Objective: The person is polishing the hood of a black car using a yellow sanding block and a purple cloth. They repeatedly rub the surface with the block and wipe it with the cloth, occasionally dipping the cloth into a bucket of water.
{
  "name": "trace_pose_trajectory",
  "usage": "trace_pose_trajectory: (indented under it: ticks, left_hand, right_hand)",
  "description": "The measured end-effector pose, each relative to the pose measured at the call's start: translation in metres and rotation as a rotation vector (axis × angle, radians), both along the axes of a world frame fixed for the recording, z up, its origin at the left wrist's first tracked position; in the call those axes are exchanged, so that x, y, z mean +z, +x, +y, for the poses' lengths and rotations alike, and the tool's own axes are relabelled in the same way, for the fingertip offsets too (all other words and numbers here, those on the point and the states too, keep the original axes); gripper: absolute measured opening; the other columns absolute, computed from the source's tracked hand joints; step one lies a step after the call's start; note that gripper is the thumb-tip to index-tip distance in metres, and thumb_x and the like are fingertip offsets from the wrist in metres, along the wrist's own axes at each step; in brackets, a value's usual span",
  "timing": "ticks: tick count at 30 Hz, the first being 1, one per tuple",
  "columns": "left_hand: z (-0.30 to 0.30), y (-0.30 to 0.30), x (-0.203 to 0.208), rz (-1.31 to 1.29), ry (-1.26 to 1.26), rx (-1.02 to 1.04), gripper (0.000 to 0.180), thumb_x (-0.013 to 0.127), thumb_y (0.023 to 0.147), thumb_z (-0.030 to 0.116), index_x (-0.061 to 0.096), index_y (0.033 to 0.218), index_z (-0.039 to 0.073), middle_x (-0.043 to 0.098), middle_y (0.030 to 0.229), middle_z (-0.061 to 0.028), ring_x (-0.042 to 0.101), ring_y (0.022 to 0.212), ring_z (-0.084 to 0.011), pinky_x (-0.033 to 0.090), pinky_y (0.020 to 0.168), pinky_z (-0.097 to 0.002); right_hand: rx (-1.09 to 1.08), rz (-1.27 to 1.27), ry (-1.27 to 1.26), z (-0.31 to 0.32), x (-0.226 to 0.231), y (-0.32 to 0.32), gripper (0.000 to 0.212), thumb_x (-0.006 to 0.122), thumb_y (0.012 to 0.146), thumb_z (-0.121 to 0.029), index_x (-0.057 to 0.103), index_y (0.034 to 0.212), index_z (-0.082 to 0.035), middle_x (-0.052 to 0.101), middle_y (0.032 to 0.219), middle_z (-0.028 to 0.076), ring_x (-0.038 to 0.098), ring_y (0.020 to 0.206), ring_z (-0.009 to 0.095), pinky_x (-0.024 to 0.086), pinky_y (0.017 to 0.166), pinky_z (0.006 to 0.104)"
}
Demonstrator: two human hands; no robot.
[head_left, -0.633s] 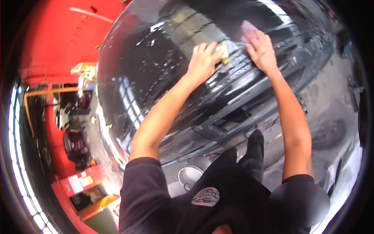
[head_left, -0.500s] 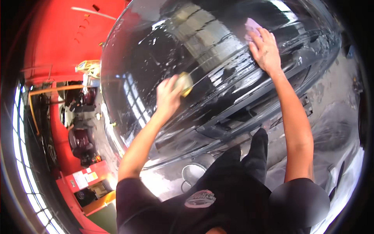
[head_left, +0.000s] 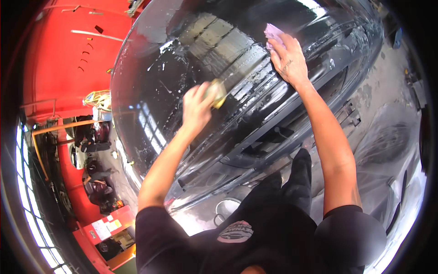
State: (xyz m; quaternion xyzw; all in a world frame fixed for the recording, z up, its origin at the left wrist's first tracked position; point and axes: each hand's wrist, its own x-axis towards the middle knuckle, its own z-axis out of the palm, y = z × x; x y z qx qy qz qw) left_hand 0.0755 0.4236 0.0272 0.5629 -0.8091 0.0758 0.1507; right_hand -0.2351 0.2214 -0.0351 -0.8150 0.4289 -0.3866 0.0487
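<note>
A glossy black car body panel (head_left: 169,77), wet and streaked with whitish suds, curves across the middle in front of me. My left hand (head_left: 197,108) is closed on a yellow sponge (head_left: 218,95), held against the panel; both are a little blurred. Farther right, my right hand (head_left: 290,60) rests on the panel with its fingers bent over a crumpled lilac cloth (head_left: 273,34). Part of that cloth is hidden beneath the fingers. Below both hands runs the dark bumper (head_left: 264,141) with its recessed opening.
A bucket (head_left: 227,208) stands on the floor by my legs. At the left are a red wall (head_left: 77,50), an orange pipe frame (head_left: 64,129) and a red cabinet (head_left: 98,228) with papers on it. Plastic sheeting (head_left: 383,150) covers something at the right.
My view has shifted, so the car sits farther left in the picture. Relative to the panel, my left hand with the sponge has slid right. The right hand stays near the same spot with the cloth.
</note>
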Motion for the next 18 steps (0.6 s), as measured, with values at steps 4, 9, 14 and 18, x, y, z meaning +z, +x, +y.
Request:
trace_pose_trajectory:
  ticks: [4, 9, 14, 18]
  left_hand:
    - [-0.002, 0.009, -0.012, 0.029, 0.005, 0.051, 0.058, 0.077, 0.076, 0.000, 0.076, 0.132, 0.014, 0.066, 0.143, -0.0186, 0.064, 0.124, -0.0408, 0.049, 0.104, -0.0514]
    - [-0.142, -0.044, -0.009, 0.078, -0.131, 0.074, 0.045, 0.076, 0.089, 0.011, 0.073, 0.134, 0.013, 0.065, 0.136, -0.0174, 0.061, 0.119, -0.0402, 0.047, 0.098, -0.0529]
    - [-0.021, -0.011, -0.015, 0.082, -0.103, 0.077, 0.057, 0.074, 0.082, 0.003, 0.072, 0.138, 0.013, 0.064, 0.138, -0.0195, 0.063, 0.119, -0.0414, 0.047, 0.103, -0.0527]
    - [0.020, 0.023, -0.020, 0.019, -0.070, 0.151, 0.059, 0.073, 0.080, 0.001, 0.073, 0.139, 0.011, 0.066, 0.138, -0.0200, 0.063, 0.119, -0.0435, 0.046, 0.103, -0.0538]
  right_hand:
    - [-0.004, 0.096, 0.009, 0.002, 0.000, 0.019, 0.043, 0.064, 0.102, -0.028, 0.070, 0.141, -0.012, 0.061, 0.147, 0.023, 0.052, 0.143, 0.041, 0.036, 0.126, 0.0567]
    - [0.063, 0.012, -0.004, 0.010, 0.006, 0.034, 0.040, 0.066, 0.101, -0.026, 0.071, 0.137, -0.011, 0.061, 0.146, 0.023, 0.054, 0.140, 0.042, 0.038, 0.125, 0.0557]
    - [-0.016, 0.038, -0.041, -0.002, -0.003, 0.004, 0.040, 0.067, 0.099, -0.023, 0.072, 0.137, -0.011, 0.061, 0.146, 0.022, 0.056, 0.138, 0.043, 0.041, 0.122, 0.0541]
    - [-0.016, 0.087, -0.032, -0.002, 0.006, 0.010, 0.039, 0.067, 0.099, -0.022, 0.072, 0.135, -0.009, 0.061, 0.145, 0.024, 0.056, 0.137, 0.043, 0.041, 0.120, 0.0534]
